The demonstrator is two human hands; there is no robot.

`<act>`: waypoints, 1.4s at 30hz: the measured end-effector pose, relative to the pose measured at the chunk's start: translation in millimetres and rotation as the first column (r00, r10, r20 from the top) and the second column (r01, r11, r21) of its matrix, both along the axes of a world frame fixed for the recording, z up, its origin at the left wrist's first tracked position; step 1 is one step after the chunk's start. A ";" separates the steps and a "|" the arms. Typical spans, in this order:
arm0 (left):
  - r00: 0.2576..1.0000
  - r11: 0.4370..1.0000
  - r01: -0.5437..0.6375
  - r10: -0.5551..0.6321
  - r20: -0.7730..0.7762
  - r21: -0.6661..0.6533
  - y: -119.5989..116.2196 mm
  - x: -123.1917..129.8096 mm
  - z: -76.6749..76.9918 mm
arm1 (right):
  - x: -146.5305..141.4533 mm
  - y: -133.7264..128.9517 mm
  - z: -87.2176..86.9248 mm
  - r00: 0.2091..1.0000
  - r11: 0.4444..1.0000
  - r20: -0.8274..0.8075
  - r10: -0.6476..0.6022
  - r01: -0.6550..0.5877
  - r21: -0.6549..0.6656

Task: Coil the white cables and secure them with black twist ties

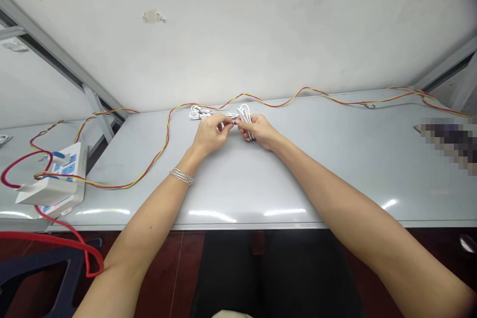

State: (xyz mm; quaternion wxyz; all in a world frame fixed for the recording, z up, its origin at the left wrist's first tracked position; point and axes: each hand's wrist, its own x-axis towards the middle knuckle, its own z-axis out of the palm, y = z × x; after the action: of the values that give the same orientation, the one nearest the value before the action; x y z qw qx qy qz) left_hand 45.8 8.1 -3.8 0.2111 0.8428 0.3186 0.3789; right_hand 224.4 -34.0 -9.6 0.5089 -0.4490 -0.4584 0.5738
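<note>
My right hand (260, 131) is closed around a folded bundle of white cable (245, 113), its loops standing up above the thumb. Close beside it, my left hand (213, 134) has thumb and forefinger pinched together, the fingertips almost at the right hand's. Whatever lies in that pinch is too small to make out. Behind my left hand, a second coiled white cable (198, 112) with a dark tie around it rests on the grey tabletop (238, 184).
A red and yellow twisted wire (167, 131) winds along the back of the tabletop. To the left lies a white power strip (76, 159) with plugs and a red cord (80, 241). A pixelated object (450, 144) is at the right. A white wall (238, 35) rises behind.
</note>
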 end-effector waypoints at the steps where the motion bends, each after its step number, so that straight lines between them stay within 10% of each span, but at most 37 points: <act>1: 1.000 1.000 -0.005 0.005 0.003 -0.008 -0.4 0.1 0.4 | 0.4 0.0 -0.2 1.000 1.000 0.000 0.008 -0.008 0.005; 30: 0.999 0.964 -0.035 0.040 0.014 -0.262 1.7 3.7 -0.2 | -8.4 6.2 -19.6 0.845 0.893 0.471 -0.253 0.017 0.449; 42: 0.977 0.780 0.002 0.132 0.167 -0.626 -2.3 5.6 9.4 | -3.0 0.9 -10.1 0.656 0.860 0.686 -0.315 -0.107 0.498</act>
State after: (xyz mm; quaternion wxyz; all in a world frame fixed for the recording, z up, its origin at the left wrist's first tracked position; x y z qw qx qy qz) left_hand 51.4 5.8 5.7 0.4951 0.6715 0.4317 0.3430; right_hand 221.4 -33.0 -19.8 0.4058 -0.5238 -0.7298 0.1682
